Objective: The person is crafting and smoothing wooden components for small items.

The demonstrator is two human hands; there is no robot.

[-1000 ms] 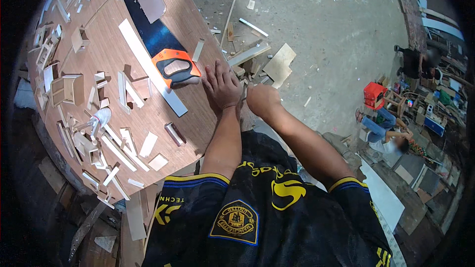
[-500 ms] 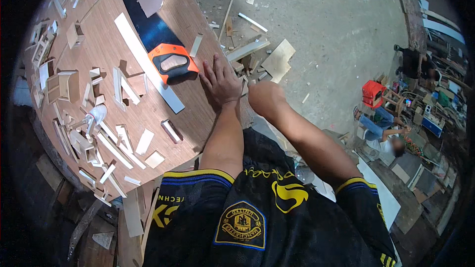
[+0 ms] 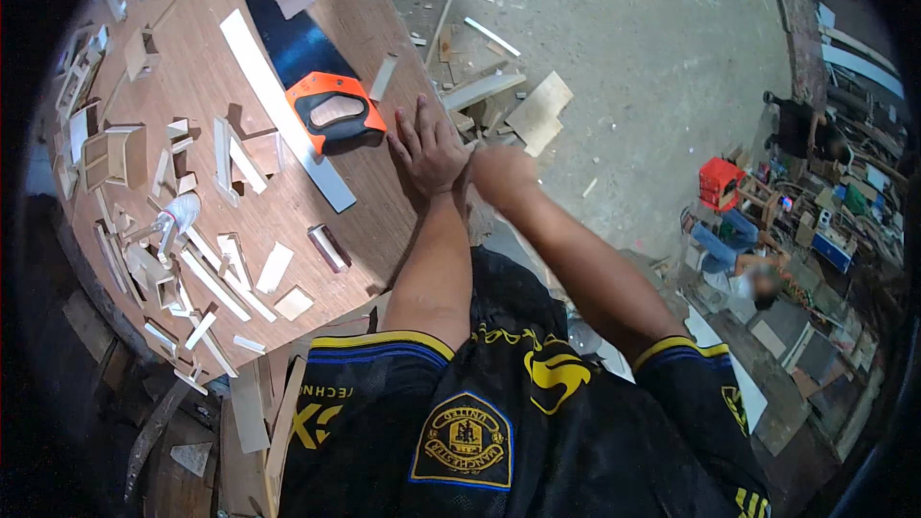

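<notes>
Left hand (image 3: 429,149) lies flat, fingers (image 3: 408,134) spread wide on the counter (image 3: 374,221) just right of the handsaw (image 3: 331,113); right hand (image 3: 499,173) looks loosely closed, grip unclear; a pause step, and next calls for gripping the saw handle

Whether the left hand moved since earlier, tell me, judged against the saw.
No. The left hand still lies flat beside the orange saw handle, same gap.

A single fisheye view from the person's head looks steeply down, close over their own chest and forearms. The round wooden table (image 3: 384,230) curves across the upper left, the concrete floor (image 3: 652,67) spreads beyond, and a dark rim bends every straight edge.
</notes>
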